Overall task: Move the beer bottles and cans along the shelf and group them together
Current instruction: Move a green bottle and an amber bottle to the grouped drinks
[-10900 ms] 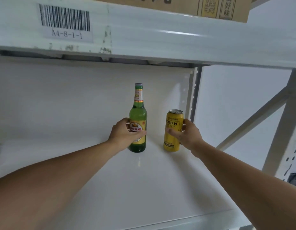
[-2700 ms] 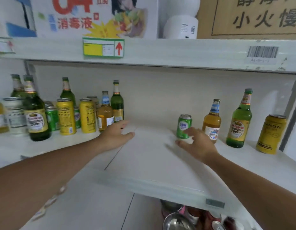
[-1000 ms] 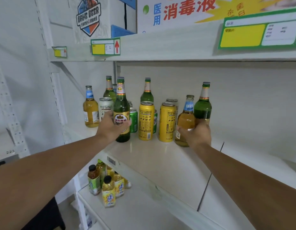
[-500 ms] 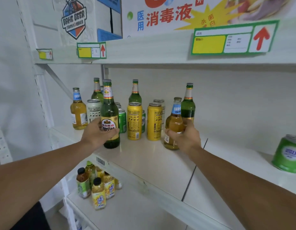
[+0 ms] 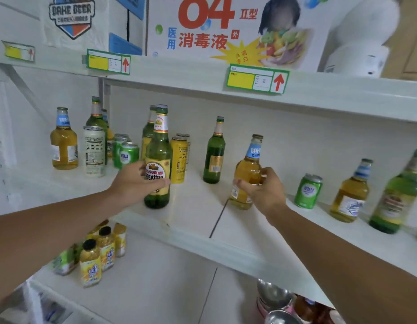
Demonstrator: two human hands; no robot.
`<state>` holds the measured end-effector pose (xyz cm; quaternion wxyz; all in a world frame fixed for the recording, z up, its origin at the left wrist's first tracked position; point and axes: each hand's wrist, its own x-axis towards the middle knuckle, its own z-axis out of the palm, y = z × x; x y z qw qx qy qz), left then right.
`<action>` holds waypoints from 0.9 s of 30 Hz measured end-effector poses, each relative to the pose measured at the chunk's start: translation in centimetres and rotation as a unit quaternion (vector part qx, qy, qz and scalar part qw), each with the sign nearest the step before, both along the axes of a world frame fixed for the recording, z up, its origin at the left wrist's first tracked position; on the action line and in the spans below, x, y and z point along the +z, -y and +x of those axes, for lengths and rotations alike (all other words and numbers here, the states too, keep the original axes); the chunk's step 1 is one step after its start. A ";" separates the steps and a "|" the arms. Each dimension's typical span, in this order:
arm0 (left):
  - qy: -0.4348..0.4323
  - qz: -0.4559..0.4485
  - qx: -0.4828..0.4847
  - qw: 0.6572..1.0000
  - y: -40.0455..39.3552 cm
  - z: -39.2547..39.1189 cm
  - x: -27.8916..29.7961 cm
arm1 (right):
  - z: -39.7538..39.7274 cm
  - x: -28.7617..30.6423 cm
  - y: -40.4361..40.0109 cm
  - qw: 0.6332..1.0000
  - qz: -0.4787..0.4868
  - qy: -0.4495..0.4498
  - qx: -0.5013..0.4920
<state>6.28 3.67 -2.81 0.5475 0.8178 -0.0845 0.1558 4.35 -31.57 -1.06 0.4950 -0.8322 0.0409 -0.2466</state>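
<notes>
My left hand [image 5: 135,183] grips a tall green beer bottle [image 5: 158,146] with a yellow label, near the front of the white shelf [image 5: 195,213]. My right hand [image 5: 264,190] grips an amber bottle [image 5: 248,169] with a blue neck label, to the right of the shelf seam. Behind the green bottle stand a yellow can [image 5: 178,159], green cans [image 5: 126,154], a white can [image 5: 94,150], another amber bottle [image 5: 63,141] and further green bottles. One green bottle [image 5: 214,153] stands alone between my hands. Further right are a green can [image 5: 308,191], an amber bottle [image 5: 351,192] and a green bottle [image 5: 398,197].
The upper shelf [image 5: 343,94] carries price tags, a beer carton [image 5: 71,17] and a disinfectant carton [image 5: 226,26]. The lower shelf holds small yellow drink bottles [image 5: 93,263]. Metal bowls [image 5: 275,298] lie lower right.
Both hands have carried their bottles rightward, away from the cluster; the amber bottle is past the shelf seam. The view has swung right, bringing the right-hand can and bottles into sight.
</notes>
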 end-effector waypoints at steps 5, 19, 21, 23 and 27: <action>-0.002 0.000 -0.081 0.997 5.7 -1.3 0.5 | -5.7 -0.1 4.4 0.999 -0.009 -0.008 -0.045; 0.000 0.005 -0.189 0.982 24.5 -6.3 1.4 | -18.2 1.3 22.0 0.984 -0.022 0.000 -0.176; 0.001 0.012 -0.195 0.981 27.6 -6.9 1.8 | -19.3 1.6 24.9 0.981 -0.021 0.001 -0.190; 0.000 0.011 -0.201 0.980 30.7 -7.3 2.0 | -20.1 1.9 27.6 0.980 -0.024 0.003 -0.195; -0.004 -0.010 -0.203 0.979 36.3 -8.0 2.1 | -20.9 1.7 31.8 0.982 -0.024 -0.008 -0.190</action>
